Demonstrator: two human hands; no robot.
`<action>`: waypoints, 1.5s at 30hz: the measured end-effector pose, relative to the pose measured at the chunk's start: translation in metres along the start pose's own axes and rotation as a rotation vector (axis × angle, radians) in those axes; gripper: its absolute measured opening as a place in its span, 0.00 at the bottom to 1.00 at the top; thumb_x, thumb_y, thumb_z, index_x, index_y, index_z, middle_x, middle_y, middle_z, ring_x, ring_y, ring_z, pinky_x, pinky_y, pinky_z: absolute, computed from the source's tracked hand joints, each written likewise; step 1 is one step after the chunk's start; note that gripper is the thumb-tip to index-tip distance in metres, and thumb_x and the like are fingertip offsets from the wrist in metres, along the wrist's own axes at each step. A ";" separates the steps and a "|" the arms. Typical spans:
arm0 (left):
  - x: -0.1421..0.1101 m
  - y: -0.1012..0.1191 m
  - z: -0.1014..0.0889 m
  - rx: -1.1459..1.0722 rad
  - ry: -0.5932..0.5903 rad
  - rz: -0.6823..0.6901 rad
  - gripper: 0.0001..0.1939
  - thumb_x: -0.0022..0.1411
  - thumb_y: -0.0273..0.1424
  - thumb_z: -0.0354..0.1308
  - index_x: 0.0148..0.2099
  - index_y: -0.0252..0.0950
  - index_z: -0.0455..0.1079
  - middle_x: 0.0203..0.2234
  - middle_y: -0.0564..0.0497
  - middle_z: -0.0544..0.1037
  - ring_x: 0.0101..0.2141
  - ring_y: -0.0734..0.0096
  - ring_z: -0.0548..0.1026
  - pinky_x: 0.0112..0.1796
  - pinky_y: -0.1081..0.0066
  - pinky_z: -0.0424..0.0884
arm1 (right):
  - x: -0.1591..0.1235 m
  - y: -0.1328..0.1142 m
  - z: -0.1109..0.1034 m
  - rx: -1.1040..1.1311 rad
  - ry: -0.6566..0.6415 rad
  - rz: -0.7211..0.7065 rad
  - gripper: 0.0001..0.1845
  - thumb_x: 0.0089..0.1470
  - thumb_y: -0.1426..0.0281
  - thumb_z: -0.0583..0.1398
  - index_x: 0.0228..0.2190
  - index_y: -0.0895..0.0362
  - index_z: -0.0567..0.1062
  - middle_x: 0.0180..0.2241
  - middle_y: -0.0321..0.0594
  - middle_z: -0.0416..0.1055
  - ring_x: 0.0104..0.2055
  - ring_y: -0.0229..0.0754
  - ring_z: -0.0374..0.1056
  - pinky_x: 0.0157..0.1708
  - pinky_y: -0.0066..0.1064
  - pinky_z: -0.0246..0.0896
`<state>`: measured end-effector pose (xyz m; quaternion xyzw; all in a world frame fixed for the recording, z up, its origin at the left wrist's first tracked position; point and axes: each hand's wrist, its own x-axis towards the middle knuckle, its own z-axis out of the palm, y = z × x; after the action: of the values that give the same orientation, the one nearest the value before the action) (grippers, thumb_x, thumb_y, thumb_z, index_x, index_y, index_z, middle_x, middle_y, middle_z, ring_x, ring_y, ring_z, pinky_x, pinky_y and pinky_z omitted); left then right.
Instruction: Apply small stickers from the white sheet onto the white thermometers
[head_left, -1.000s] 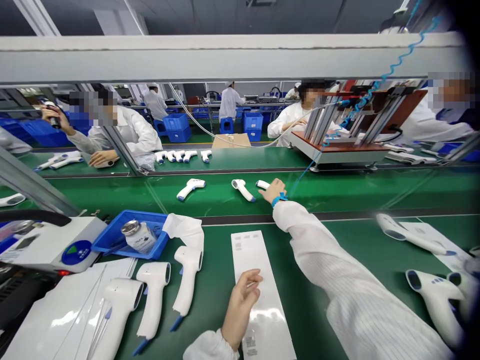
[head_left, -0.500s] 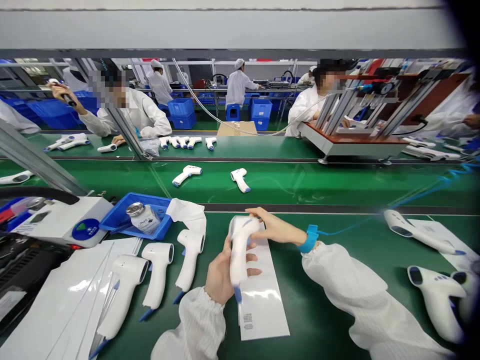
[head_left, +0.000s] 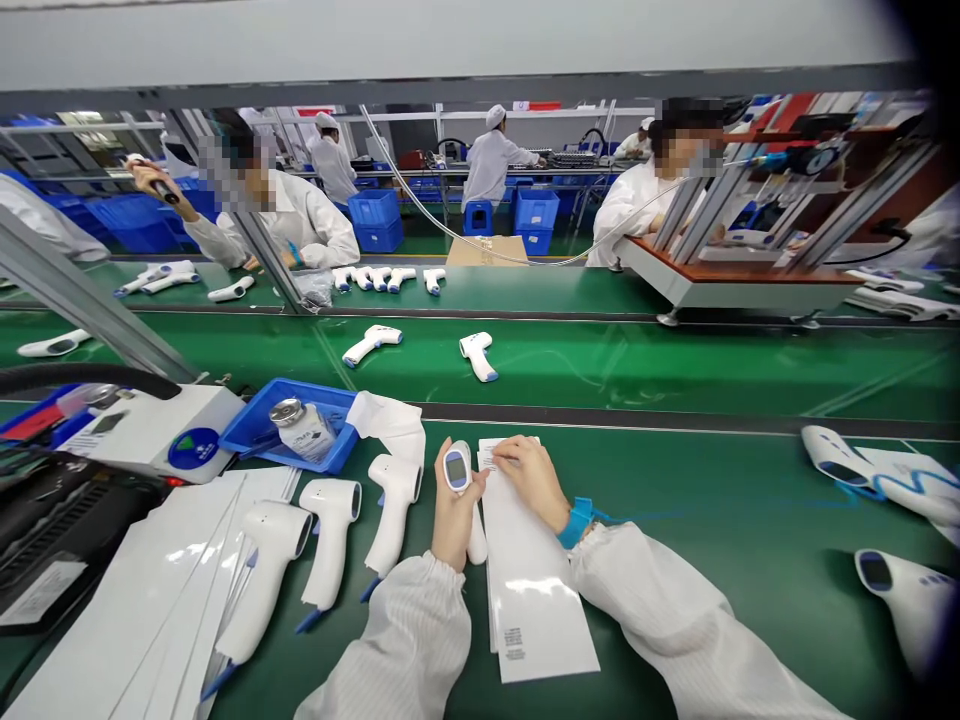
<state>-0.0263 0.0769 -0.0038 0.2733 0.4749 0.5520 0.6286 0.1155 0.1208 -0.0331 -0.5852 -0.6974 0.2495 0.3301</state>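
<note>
L hand (head_left: 454, 517) fingers curled tight round white thermometer (head_left: 457, 470); R hand (head_left: 534, 483) fingers open, flat, pinning paper strip (head_left: 534, 590) steady.

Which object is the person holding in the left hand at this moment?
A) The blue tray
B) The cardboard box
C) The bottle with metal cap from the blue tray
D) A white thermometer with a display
D. The left hand grips the white thermometer with its display facing up, while the bottle stays in the blue tray.
</note>
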 end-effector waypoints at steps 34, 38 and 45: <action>-0.056 -0.006 0.023 0.137 -0.327 -0.136 0.43 0.58 0.35 0.62 0.69 0.49 0.43 0.55 0.42 0.67 0.21 0.82 0.67 0.15 0.80 0.63 | -0.071 -0.065 -0.083 0.319 -0.182 0.021 0.05 0.49 0.73 0.61 0.24 0.51 0.73 0.45 0.41 0.71 0.52 0.49 0.65 0.54 0.45 0.59; -0.064 -0.024 0.021 0.189 -0.326 -0.104 0.38 0.60 0.32 0.58 0.68 0.52 0.47 0.66 0.45 0.51 0.24 0.81 0.70 0.14 0.81 0.61 | -0.072 -0.052 -0.079 0.321 -0.163 0.107 0.04 0.50 0.72 0.60 0.25 0.52 0.73 0.46 0.40 0.72 0.51 0.48 0.67 0.52 0.43 0.60; -0.066 -0.029 0.018 0.194 -0.338 -0.102 0.39 0.60 0.26 0.53 0.69 0.54 0.45 0.66 0.46 0.52 0.21 0.83 0.67 0.15 0.78 0.63 | -0.065 -0.051 -0.077 0.342 -0.148 0.138 0.04 0.50 0.69 0.60 0.24 0.52 0.72 0.43 0.41 0.74 0.47 0.49 0.70 0.50 0.43 0.62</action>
<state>0.0061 0.0105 -0.0026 0.3971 0.4267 0.4172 0.6972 0.1468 0.0442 0.0442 -0.5470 -0.6255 0.4286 0.3546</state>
